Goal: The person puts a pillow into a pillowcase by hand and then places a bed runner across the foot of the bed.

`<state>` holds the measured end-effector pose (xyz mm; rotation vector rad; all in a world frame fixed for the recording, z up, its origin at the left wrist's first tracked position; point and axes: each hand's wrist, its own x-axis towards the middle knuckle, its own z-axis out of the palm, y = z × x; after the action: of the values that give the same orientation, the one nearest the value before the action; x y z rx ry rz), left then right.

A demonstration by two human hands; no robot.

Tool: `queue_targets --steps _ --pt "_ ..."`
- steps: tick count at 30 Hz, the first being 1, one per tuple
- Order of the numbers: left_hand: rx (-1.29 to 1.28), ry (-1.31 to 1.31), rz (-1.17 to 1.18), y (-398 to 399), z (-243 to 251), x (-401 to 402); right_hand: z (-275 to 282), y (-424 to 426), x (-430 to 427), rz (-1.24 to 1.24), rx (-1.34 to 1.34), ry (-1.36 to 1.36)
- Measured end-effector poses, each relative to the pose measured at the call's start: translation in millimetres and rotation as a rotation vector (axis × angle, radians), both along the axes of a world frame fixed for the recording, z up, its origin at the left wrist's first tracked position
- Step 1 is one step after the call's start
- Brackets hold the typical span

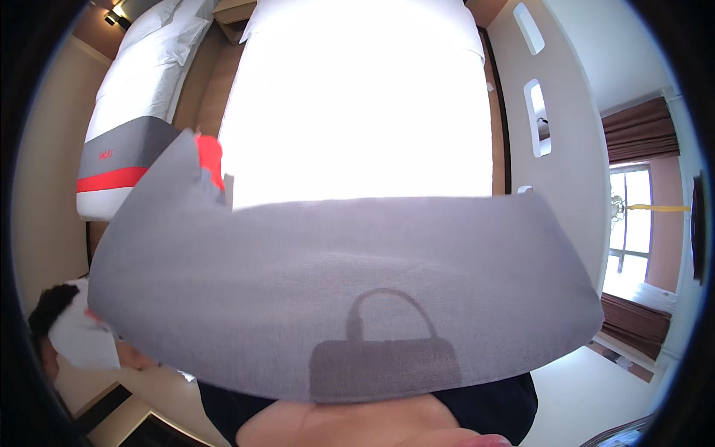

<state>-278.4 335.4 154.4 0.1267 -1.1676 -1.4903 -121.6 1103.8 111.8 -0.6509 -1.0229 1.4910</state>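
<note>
A wide grey cloth bed runner (357, 246) spreads across the middle, bowed and lifted between my body and the bed. Its upper left corner stands up in a point, where a red strip (210, 155) shows on the folded side. On the cloth falls a dark shadow with an arched loop. Beyond it lies a bed with a bright white sheet (363, 112); the cloth hides the near end. Neither of my hands can be seen, and the cloth covers the area before my body. My dark sleeves or clothing (503, 408) show below its lower edge.
To the left stands a second bed with white bedding (139, 95) and a grey and red runner (125, 145) bearing writing. Another person in a white top (84, 335) is at lower left. A bedside cabinet (234, 17) sits between the beds. A slotted pale partition (558, 167) borders the right.
</note>
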Motion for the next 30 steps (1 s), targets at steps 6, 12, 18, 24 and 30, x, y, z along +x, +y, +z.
queue_targets --steps 6,12,18,24,30 --pt "-0.065 -0.060 0.345 -10.0 12.7 16.4 -8.2 -31.6 10.9 0.008 -0.085 -0.052" --pt "-0.171 -0.128 0.466 -9.8 27.7 -32.2 -7.3 -36.5 -11.6 0.060 -0.146 -0.065" --pt "0.031 -0.628 -0.078 29.1 -3.5 -217.8 -55.9 51.2 -161.2 0.343 -0.166 -0.225" --pt "-0.495 -1.702 -0.667 100.7 -199.7 -328.3 -191.0 44.1 -251.6 0.983 -0.259 -1.250" --pt "-0.457 -1.928 -0.991 125.2 -309.2 -198.7 -244.1 -58.7 -221.6 1.218 -0.291 -1.346"
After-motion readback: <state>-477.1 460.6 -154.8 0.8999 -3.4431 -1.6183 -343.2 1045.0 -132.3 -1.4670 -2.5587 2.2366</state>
